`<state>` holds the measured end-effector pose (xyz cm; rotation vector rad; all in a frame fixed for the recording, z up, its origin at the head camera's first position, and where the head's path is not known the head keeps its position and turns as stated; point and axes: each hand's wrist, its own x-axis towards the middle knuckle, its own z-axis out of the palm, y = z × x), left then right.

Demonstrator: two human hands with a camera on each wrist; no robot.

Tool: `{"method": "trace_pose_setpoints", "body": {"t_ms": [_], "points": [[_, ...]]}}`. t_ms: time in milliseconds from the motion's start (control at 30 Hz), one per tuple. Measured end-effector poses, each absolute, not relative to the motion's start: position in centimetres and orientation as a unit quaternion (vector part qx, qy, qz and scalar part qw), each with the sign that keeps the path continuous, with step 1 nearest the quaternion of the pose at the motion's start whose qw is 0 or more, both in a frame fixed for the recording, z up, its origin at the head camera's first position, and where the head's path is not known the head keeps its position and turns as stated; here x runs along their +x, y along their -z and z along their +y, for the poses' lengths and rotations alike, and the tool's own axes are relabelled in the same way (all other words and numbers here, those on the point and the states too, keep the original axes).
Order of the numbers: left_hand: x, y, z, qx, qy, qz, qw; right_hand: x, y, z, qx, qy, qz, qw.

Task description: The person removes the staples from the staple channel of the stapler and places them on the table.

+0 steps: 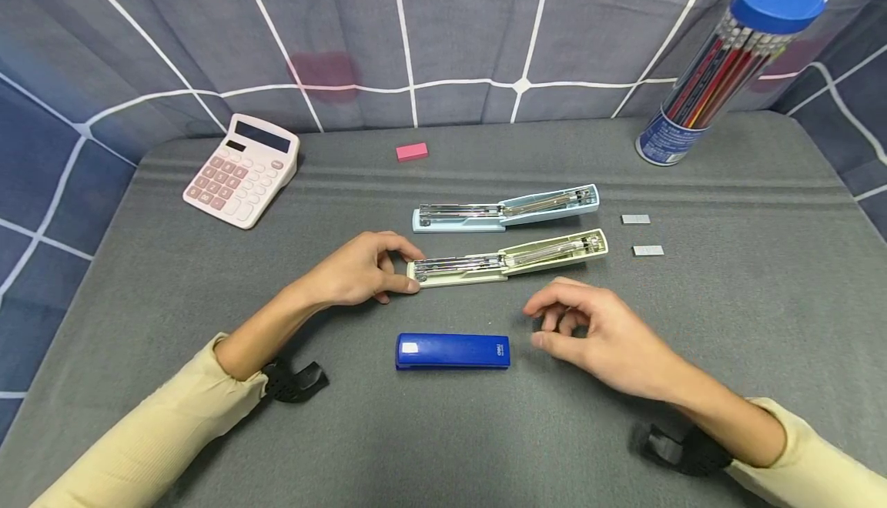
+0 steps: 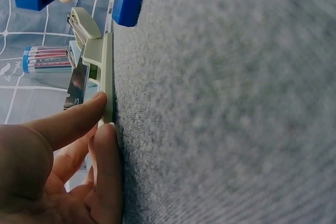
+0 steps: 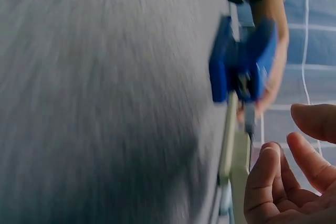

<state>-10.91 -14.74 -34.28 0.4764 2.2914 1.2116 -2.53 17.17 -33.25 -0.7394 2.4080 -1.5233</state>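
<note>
A pale green stapler lies opened flat on the table. My left hand grips its left end between thumb and fingers, and the left wrist view shows the thumb on the stapler's base. My right hand hovers to the right of a closed blue stapler, its fingers loosely bent with nothing between them. In the right wrist view the fingers come near the green stapler's raised part without a visible hold. Behind the green stapler rests a light blue stapler, also opened out.
Two small strips of staples lie right of the opened staplers. Farther back are a pink eraser and a pink calculator at left. A tall tub of pencils with a blue lid stands back right, near the grid-patterned cloth.
</note>
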Motion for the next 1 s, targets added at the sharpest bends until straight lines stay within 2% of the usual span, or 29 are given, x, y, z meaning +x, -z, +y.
{"method": "trace_pose_setpoints", "body": {"t_ms": [400, 800, 1000], "points": [[-10.8, 34.4, -14.8, 0.174, -0.443, 0.844, 0.246, -2.2, 34.2, 14.2, -0.294, 0.454, 0.826, 0.161], [-10.7, 34.7, -14.9, 0.166, -0.444, 0.849, 0.231, -2.3, 33.9, 14.3, -0.313, 0.43, 0.835, 0.139], [-9.6, 34.7, -14.8, 0.141, -0.459, 0.851, 0.215, -2.2, 33.9, 14.6, -0.32, 0.419, 0.84, 0.127]]}}
